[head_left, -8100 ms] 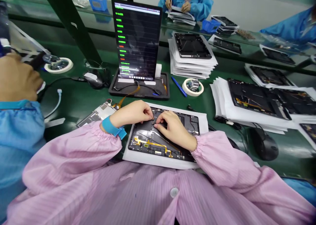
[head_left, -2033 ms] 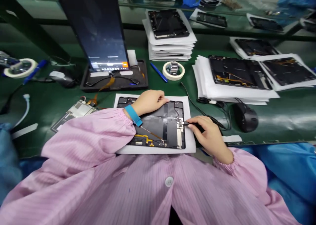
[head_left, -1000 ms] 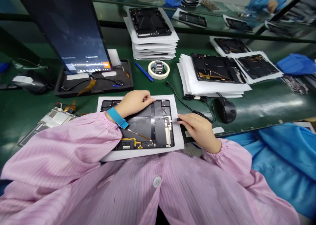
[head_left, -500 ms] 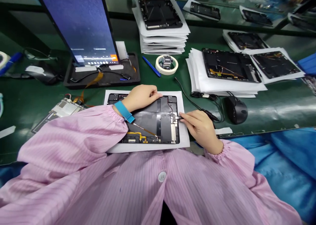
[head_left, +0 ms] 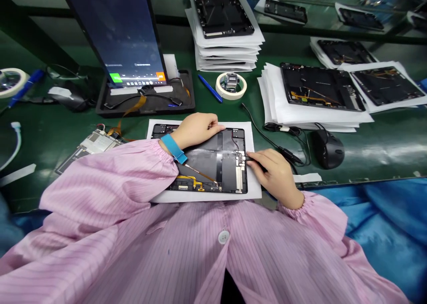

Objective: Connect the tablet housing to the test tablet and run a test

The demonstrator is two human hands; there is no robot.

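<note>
An opened tablet (head_left: 207, 161), with its battery, small circuit boards and orange flex ribbons bare, lies on a white sheet (head_left: 254, 179) before me. Across its far edge rests my left hand (head_left: 196, 128), fingers curled and thumb along the rim; a blue band circles the wrist. My right hand (head_left: 275, 172) is closed in a pinch at the tablet's right side. Between thumb and forefinger is a small black plug (head_left: 249, 158), touching the edge beside a little circuit board (head_left: 239, 158). The fingers hide most of the plug.
A lit upright screen (head_left: 115, 32) stands in a black tray (head_left: 143, 110). Behind are a tape roll (head_left: 240, 90), a blue pen (head_left: 210, 88) and paper-layered stacks of opened tablets (head_left: 223, 17). Rightward lie a black cable (head_left: 263, 132) and mouse (head_left: 328, 149); leftward, a bare board assembly (head_left: 90, 146).
The view has shifted slightly, so everything sits a little further right. The upright screen looks darker, and its lower-left button now shows green. Both hands keep their places on the tablet.
</note>
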